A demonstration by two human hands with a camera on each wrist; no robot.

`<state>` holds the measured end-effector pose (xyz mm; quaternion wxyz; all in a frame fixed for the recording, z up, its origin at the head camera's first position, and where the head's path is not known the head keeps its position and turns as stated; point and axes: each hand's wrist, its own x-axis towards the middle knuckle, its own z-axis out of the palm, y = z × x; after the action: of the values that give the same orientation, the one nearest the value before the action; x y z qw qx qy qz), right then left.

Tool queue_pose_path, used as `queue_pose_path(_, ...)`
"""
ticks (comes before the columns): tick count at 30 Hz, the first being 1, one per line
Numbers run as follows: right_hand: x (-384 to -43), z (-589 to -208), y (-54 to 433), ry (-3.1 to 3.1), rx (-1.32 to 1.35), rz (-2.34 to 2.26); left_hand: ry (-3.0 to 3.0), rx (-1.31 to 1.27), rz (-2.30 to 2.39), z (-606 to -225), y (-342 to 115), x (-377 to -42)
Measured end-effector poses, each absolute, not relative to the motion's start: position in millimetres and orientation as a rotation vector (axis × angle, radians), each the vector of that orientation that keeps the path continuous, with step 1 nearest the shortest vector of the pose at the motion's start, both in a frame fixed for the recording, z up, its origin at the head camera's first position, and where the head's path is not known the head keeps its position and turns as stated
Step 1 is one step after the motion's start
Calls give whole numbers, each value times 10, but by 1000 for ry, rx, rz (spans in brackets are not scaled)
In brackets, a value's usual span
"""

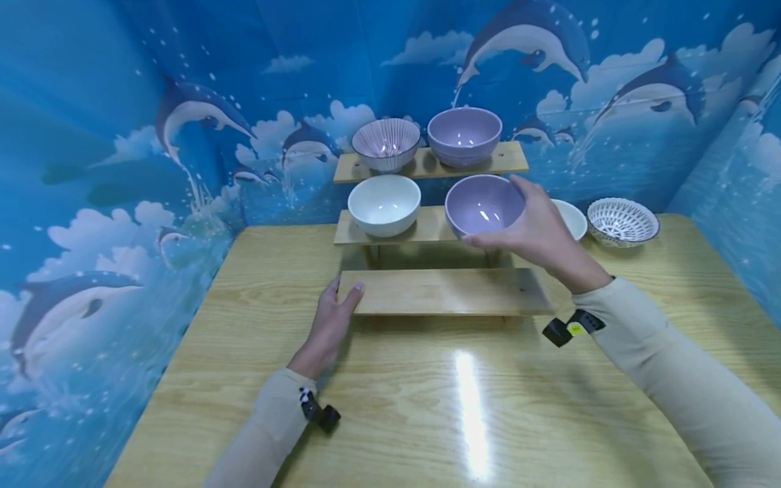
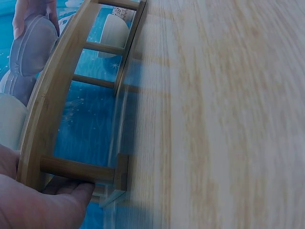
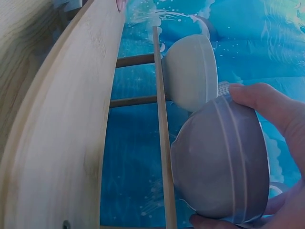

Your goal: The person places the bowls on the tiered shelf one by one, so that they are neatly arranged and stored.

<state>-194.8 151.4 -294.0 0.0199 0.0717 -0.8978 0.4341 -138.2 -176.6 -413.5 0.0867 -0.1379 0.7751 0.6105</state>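
My right hand [image 1: 537, 227] grips a plain purple bowl [image 1: 482, 203] by its rim, at the right of the middle shelf [image 1: 427, 227] of a stepped wooden stand. In the right wrist view the bowl's foot [image 3: 178, 167] is at the shelf board; whether it bears weight there I cannot tell. My left hand [image 1: 329, 318] holds the left end of the lowest shelf [image 1: 445, 291], thumb on top and fingers curled beneath, as the left wrist view shows. A white bowl [image 1: 384, 207] stands left of the purple one on the middle shelf.
On the top shelf [image 1: 427, 163] stand a striped bowl [image 1: 386, 146] and another purple bowl [image 1: 465, 137]. Right of the stand, a white bowl [image 1: 570, 218], partly behind my right hand, and a black-patterned bowl [image 1: 622, 224] sit on the wooden table [image 1: 390, 420]. A blue dolphin backdrop [image 1: 305, 81] hangs behind.
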Motion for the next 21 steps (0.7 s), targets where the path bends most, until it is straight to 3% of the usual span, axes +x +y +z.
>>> queue_pose_path(21, -2075, -2941, 1402, -2719, 269, 1488, 2312, -397, 1863, -4122, -1738, -1380)
